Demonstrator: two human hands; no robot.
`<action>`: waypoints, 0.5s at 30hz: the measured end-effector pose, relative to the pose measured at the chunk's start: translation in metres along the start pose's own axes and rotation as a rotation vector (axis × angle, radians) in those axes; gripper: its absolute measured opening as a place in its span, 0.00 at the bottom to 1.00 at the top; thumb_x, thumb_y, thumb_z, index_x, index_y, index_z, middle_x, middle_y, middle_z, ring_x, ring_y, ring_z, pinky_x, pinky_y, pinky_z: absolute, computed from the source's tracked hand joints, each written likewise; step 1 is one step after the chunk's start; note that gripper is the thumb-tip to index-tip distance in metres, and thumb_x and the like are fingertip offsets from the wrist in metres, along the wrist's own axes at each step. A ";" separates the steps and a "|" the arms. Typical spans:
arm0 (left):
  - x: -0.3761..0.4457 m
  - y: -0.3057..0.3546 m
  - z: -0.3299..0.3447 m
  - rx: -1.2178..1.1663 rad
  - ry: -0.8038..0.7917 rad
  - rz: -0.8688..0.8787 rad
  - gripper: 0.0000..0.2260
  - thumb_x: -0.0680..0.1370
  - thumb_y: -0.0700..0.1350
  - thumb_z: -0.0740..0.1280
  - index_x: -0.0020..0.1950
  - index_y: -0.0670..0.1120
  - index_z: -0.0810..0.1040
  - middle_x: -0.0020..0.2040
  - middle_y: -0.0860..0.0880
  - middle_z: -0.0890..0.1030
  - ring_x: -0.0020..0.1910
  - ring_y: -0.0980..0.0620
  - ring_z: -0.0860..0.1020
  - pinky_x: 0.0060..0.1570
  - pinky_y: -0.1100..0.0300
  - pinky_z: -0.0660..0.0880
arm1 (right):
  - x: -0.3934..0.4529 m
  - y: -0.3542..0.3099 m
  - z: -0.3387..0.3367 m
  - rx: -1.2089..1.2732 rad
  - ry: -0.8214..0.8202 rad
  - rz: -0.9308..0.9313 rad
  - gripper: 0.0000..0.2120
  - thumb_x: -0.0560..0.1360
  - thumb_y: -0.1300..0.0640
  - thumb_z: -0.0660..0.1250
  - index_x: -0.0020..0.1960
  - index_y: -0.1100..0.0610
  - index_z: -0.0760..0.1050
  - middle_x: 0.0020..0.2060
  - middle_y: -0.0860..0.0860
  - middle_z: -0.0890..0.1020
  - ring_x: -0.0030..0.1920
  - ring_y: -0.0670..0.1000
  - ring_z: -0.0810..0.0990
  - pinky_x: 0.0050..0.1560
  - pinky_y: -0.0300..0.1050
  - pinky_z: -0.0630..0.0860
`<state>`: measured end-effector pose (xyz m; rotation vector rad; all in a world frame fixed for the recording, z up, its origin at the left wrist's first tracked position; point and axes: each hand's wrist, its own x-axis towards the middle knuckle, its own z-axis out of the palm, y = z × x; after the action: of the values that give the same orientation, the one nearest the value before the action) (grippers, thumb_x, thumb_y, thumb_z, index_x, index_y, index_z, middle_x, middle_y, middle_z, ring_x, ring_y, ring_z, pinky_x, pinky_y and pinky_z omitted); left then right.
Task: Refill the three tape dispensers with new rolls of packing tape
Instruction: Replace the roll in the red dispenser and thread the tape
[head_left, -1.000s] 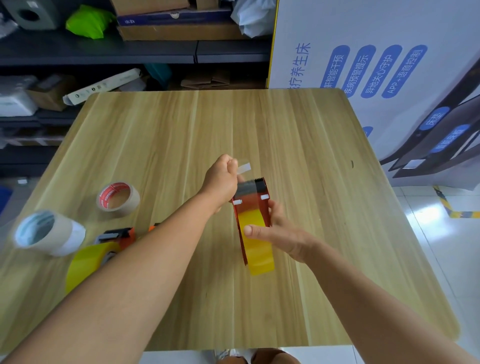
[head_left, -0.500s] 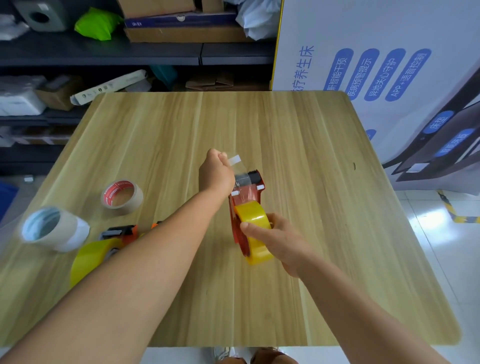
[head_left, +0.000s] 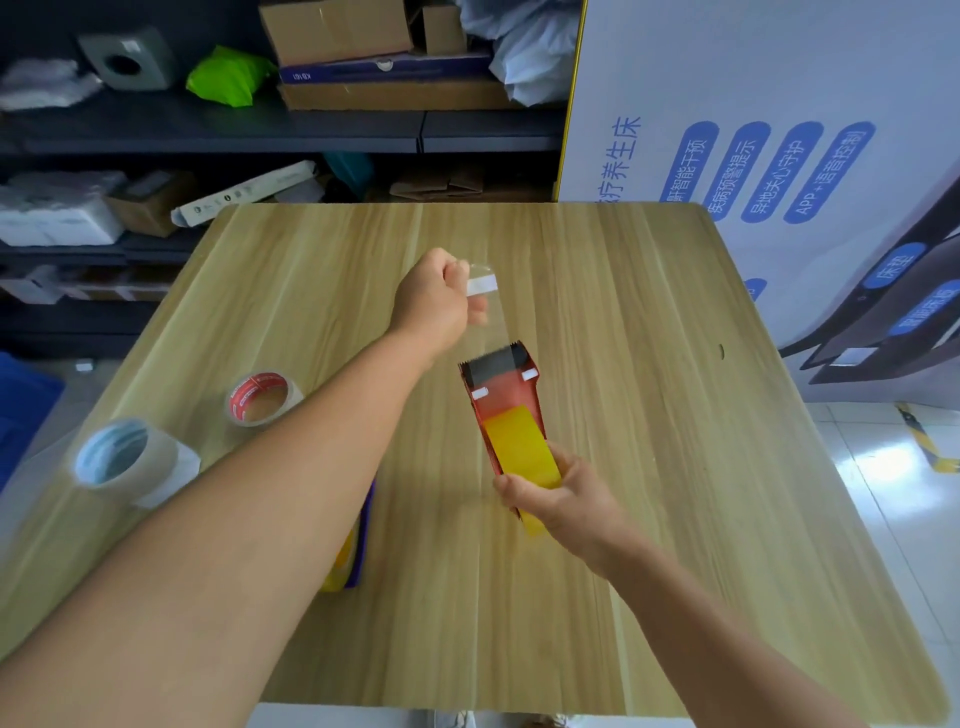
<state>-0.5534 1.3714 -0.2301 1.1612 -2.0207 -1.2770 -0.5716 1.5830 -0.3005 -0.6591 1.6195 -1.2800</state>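
The right hand is closed around the rear of a red tape dispenser, holding it above the wooden table with its toothed blade end pointing away from the person. A yellow roll of packing tape sits loaded inside the dispenser's frame. The left hand is curled nearly into a fist just beyond the blade, pinching the clear tape end, which has a white tab at its tip; the strip stretches from the blade to the fingers.

On the table's left side lie a red-cored roll and, nearer the edge, a clear roll with a pale blue core, well apart from the dispenser. Under the left forearm another dispenser with a yellow roll is mostly hidden. Behind the table, dark shelves hold cardboard boxes.
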 end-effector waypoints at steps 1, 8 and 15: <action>0.002 0.004 -0.003 0.002 0.005 0.015 0.11 0.83 0.48 0.52 0.41 0.50 0.67 0.39 0.49 0.82 0.35 0.52 0.83 0.43 0.51 0.80 | 0.001 -0.002 -0.001 0.013 -0.013 -0.013 0.13 0.65 0.49 0.74 0.45 0.54 0.77 0.34 0.52 0.79 0.36 0.50 0.78 0.40 0.46 0.75; 0.007 0.019 -0.012 -0.038 -0.010 0.010 0.10 0.82 0.49 0.53 0.43 0.50 0.68 0.39 0.48 0.83 0.28 0.50 0.82 0.28 0.59 0.76 | 0.001 -0.011 -0.009 0.102 -0.081 -0.091 0.19 0.63 0.44 0.73 0.42 0.59 0.77 0.33 0.54 0.79 0.35 0.51 0.78 0.39 0.47 0.74; -0.008 0.023 -0.011 -0.116 -0.090 0.019 0.10 0.83 0.49 0.53 0.45 0.48 0.69 0.36 0.46 0.83 0.28 0.47 0.82 0.26 0.57 0.77 | 0.001 -0.009 -0.013 0.136 -0.127 -0.072 0.21 0.65 0.41 0.72 0.43 0.59 0.80 0.34 0.55 0.82 0.36 0.51 0.80 0.37 0.43 0.76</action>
<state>-0.5500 1.3774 -0.2043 1.0463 -1.9863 -1.4406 -0.5849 1.5849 -0.2922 -0.7050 1.4038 -1.3595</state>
